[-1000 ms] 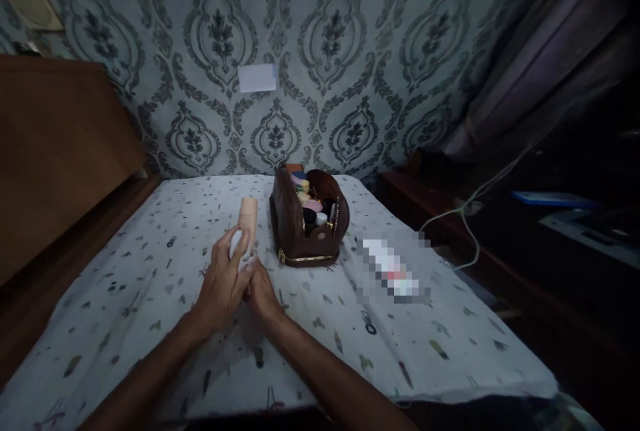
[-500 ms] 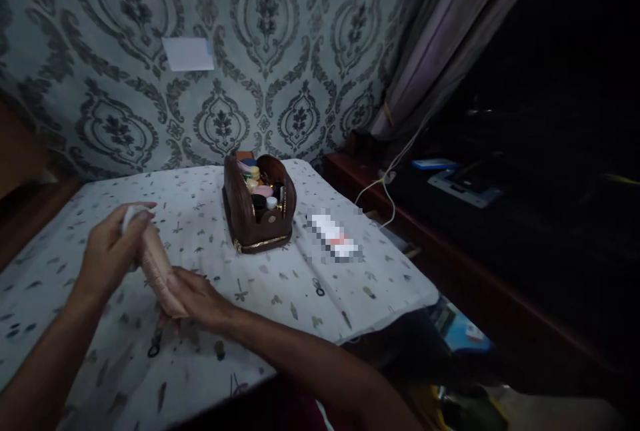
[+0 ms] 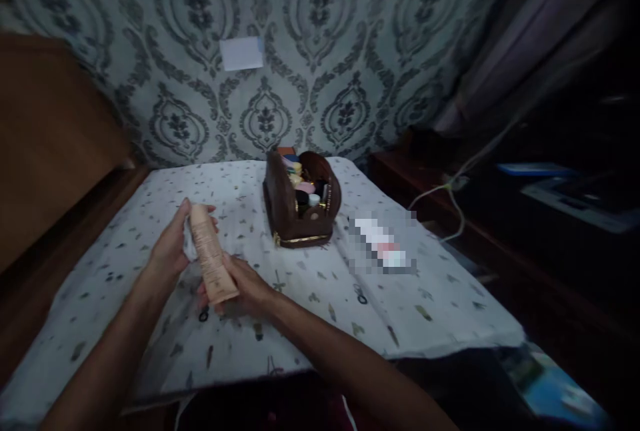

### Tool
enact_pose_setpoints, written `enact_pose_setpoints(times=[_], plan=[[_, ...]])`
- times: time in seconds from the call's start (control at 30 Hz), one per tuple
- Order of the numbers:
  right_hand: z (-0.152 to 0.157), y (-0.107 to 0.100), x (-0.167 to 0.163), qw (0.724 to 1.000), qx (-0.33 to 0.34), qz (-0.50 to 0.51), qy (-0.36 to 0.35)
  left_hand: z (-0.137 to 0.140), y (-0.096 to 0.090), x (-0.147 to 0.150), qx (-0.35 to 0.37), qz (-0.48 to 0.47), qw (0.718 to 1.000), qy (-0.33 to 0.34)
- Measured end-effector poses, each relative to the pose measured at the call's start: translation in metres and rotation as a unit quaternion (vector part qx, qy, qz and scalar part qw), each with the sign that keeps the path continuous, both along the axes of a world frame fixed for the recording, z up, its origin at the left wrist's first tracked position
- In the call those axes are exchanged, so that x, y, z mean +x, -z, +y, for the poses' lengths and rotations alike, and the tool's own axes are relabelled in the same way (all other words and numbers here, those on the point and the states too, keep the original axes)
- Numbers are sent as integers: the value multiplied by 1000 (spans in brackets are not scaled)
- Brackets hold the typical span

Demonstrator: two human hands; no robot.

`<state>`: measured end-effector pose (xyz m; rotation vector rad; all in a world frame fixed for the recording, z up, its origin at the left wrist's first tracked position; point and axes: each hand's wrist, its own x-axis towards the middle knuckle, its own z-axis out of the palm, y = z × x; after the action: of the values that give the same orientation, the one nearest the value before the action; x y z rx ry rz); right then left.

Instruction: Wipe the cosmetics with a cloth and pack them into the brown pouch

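A beige squeeze tube (image 3: 212,257) with lines of small print is held tilted above the patterned tablecloth. My right hand (image 3: 250,286) grips its lower, flat end, thumb on the near side and fingers beneath. Around the upper part curls my left hand (image 3: 170,239), with a crumpled white cloth or tissue (image 3: 189,244) between its palm and the tube. Some left fingertips show behind the tube. Beyond my hands stands an unzipped brown cosmetics bag (image 3: 300,227), filled with small jars, caps and a pink item.
A white tablecloth (image 3: 310,337) with small printed motifs covers the table. To the right of the bag lies a blurred-out pale object (image 3: 380,244). A brown wooden panel (image 3: 55,144) borders the left, and a white cable (image 3: 463,217) hangs at the right.
The view has swung left, so everything sits further right. The tube has turned more upright and its printed face shows more. My left thumb has come off the front of the tube.
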<state>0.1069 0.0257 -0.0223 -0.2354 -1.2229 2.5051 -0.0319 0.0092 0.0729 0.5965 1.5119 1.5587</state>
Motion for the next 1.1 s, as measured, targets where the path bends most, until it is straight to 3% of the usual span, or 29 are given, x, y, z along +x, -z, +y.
enact_pose_setpoints(times=[0.1, 0.2, 0.4, 0.53, 0.63, 0.7, 0.77, 0.87, 0.93, 1.0, 1.1], plan=[[1, 5, -6, 999, -12, 10, 32, -3, 9, 9, -3, -25, 1000, -9], [3, 4, -6, 995, -16, 1, 96, -7, 23, 20, -10, 47, 999, 25], [11, 1, -4, 975, 4, -68, 210, -22, 47, 34, 51, 173, 979, 94], [12, 7, -9, 969, 1, -93, 228, -33, 58, 38, 39, 214, 967, 134], [13, 12, -11, 971, 19, -109, 214, -39, 64, 38, 36, 223, 966, 126], [14, 15, -9, 966, 63, -130, 215, -41, 66, 36, 20, 225, 968, 111], [17, 16, -6, 946, 159, -156, 234, -41, 66, 33, 18, 234, 968, 91], [22, 12, 1, 879, 327, -201, 282, -40, 61, 30, 25, 241, 966, 88], [25, 5, 8, 834, 404, -233, 293, -39, 57, 29, 24, 247, 963, 102], [29, -7, 15, 810, 444, -245, 296, -37, 54, 28, 24, 259, 958, 122], [40, -33, 32, 812, 440, -207, 324, -34, 51, 28, 40, 301, 943, 138]])
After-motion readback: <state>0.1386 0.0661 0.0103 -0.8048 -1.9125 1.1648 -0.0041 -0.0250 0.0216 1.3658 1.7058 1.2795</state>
